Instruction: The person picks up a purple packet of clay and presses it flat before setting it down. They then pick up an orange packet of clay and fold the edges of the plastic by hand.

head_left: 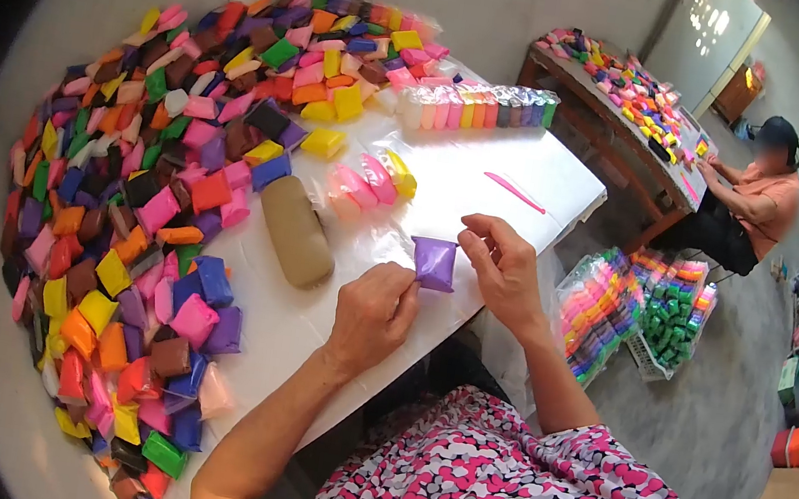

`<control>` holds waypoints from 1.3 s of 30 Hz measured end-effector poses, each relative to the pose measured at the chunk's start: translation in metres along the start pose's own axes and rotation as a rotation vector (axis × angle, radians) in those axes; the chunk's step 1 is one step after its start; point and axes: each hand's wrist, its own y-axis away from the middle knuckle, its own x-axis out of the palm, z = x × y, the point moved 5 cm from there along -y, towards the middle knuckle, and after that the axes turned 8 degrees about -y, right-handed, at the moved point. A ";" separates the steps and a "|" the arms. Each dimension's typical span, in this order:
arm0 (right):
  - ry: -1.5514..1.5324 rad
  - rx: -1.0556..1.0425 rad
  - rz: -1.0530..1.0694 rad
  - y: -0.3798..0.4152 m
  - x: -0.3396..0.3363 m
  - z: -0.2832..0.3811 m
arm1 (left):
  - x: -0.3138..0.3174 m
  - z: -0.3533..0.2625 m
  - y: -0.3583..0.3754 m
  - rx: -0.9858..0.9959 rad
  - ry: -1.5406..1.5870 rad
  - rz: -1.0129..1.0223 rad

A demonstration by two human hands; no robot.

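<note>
A small, shiny purple packet (435, 264), perhaps of modelling clay, is between my two hands over the white table (532, 161). My left hand (372, 317) is closed, thumb and finger pinching the packet's lower left edge. Just right of the packet, my right hand (503, 271) has bent fingers, with thumb and forefinger apart and nothing visible between them. Beyond my left hand lies an olive-brown oblong case (297, 232). A clear bag holding pink and yellow packets (373, 185) rests past the purple one.
A large heap of coloured packets (153, 207) covers the table's left and back. A clear pack of coloured pieces (479, 109) and a pink plastic tool (515, 193) lie farther off. Filled baskets (668, 320) stand on the floor at right. Another person (754, 200) sits at a second table (620, 107).
</note>
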 end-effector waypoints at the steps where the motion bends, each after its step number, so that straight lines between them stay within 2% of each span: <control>1: -0.055 0.028 0.015 -0.002 0.001 0.003 | 0.000 0.001 0.001 -0.005 0.021 -0.026; 4: -0.325 0.275 0.189 -0.010 0.010 0.004 | -0.004 0.004 0.003 -0.044 0.107 -0.109; 8: -0.354 0.455 0.450 -0.027 0.025 0.012 | -0.009 0.007 0.005 -0.073 0.114 -0.176; 12: -0.122 0.241 0.427 -0.076 0.039 0.032 | -0.014 0.010 0.003 -0.128 0.086 -0.306; 13: -0.095 0.153 0.395 -0.094 0.040 0.047 | -0.013 0.012 0.004 -0.169 0.073 -0.275; 16: 0.012 -0.126 0.259 -0.155 0.054 0.063 | -0.001 0.013 0.005 0.013 -0.056 -0.178; 17: 0.062 -0.173 0.250 -0.175 0.064 0.059 | 0.002 0.009 0.004 0.004 -0.068 -0.041; 20: 0.199 -0.225 0.209 -0.217 0.100 0.050 | 0.009 0.005 0.005 0.075 -0.057 0.059; 22: 0.283 -0.292 0.219 -0.241 0.133 0.027 | 0.009 0.005 0.006 0.078 -0.075 0.075; 24: 0.571 -0.402 0.208 -0.246 0.158 0.020 | 0.010 0.005 0.005 0.098 -0.090 0.086; 26: 0.602 -0.432 0.203 -0.253 0.182 0.000 | 0.012 0.004 0.006 0.109 -0.092 0.090; 28: 0.777 -0.502 0.130 -0.244 0.199 0.005 | 0.013 0.004 0.005 0.115 -0.097 0.099; 34: 0.803 -0.532 0.283 -0.249 0.244 -0.018 | 0.009 -0.001 0.002 0.133 -0.100 0.097; 37: 0.685 -0.421 0.362 -0.251 0.243 -0.020 | 0.009 0.001 0.004 0.129 -0.086 0.099; 39: 0.697 -0.425 0.498 -0.255 0.238 -0.018 | 0.010 0.002 0.003 0.126 -0.085 0.099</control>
